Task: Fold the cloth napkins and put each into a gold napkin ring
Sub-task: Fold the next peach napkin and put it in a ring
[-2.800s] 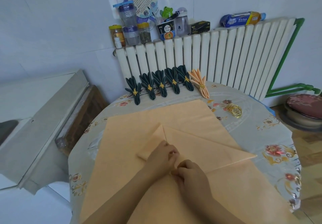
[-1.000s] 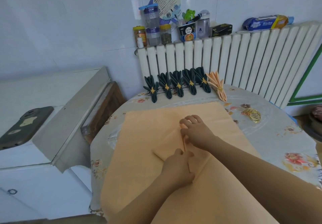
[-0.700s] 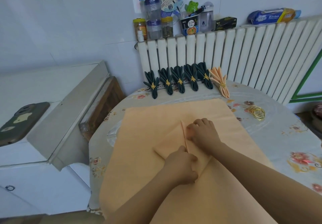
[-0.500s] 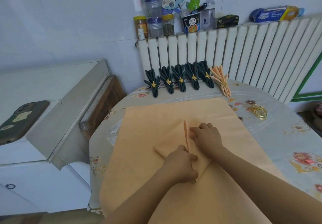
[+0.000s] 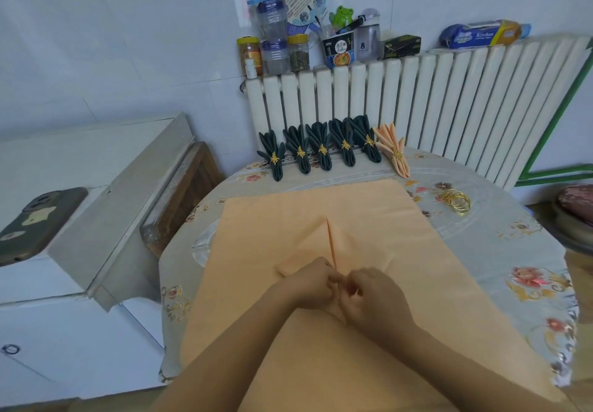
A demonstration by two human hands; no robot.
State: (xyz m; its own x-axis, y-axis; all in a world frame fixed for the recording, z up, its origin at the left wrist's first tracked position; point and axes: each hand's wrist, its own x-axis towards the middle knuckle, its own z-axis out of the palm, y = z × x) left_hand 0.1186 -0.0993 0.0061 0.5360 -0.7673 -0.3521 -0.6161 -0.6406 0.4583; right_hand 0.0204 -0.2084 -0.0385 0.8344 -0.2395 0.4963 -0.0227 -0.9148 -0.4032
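At lower centre of the frame, the left hand (image 5: 313,283) and the right hand (image 5: 372,299) met fingertip to fingertip, each grip curled and pinching the near end of the peach napkin (image 5: 321,248) being folded. The pinch sat at the foot of a raised centre crease (image 5: 330,241) that ran up the frame to the napkin's point; holding both sides there probably kept the two flaps gathered against each other so the pleat did not spring flat. The fingers themselves were partly hidden behind the knuckles, so how much cloth each one held could not be told.

The folded napkin lay on a larger spread of peach cloth (image 5: 449,283), which seemed to be the unfolded napkins yet to be worked and covered most of the round worktop (image 5: 513,251) with its flowered cover.

To the upper right of the hands, well apart from them, a small heap of gold napkin rings (image 5: 457,202) lay on the bare cover, seemingly kept within the right hand's reach for the ringing step, not yet begun.

At the far edge of the worktop, upper centre, five dark green napkins (image 5: 321,150) and one finished peach napkin (image 5: 394,152) stood in a row, each already in its ring, leaning towards the white radiator (image 5: 449,107) and clear of the folding area. Jars and packets stood on top of the radiator.
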